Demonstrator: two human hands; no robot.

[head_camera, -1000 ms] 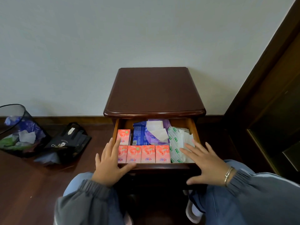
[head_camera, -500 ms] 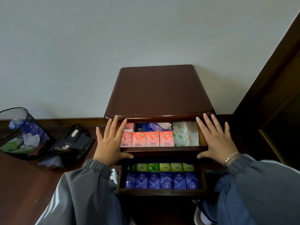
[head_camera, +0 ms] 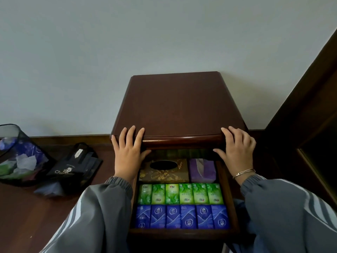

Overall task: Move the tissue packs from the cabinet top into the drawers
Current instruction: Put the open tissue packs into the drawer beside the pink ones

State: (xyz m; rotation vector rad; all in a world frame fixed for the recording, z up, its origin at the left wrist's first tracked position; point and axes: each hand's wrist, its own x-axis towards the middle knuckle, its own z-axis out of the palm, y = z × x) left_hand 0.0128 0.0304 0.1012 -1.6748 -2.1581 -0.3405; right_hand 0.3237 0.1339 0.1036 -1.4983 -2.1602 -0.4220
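The dark wooden cabinet top (head_camera: 178, 103) is bare. My left hand (head_camera: 127, 152) and my right hand (head_camera: 237, 152) lie flat with spread fingers against the pushed-in upper drawer front (head_camera: 182, 140), one at each end, holding nothing. Below, the lower drawer (head_camera: 227, 194) stands pulled out. It holds a row of green tissue packs (head_camera: 180, 194), a row of blue tissue packs (head_camera: 182, 216), a gold-patterned tissue box (head_camera: 164, 170) and a purple tissue pack (head_camera: 202, 170).
A mesh waste bin (head_camera: 18, 154) with crumpled paper stands on the wooden floor at the left, next to a black bag (head_camera: 73, 168). Dark wooden furniture (head_camera: 313, 114) rises at the right. My grey sleeves flank the lower drawer.
Both hands pushed the upper drawer with the pink packs inward until it shut. The view dropped and now shows the whole open lower drawer.
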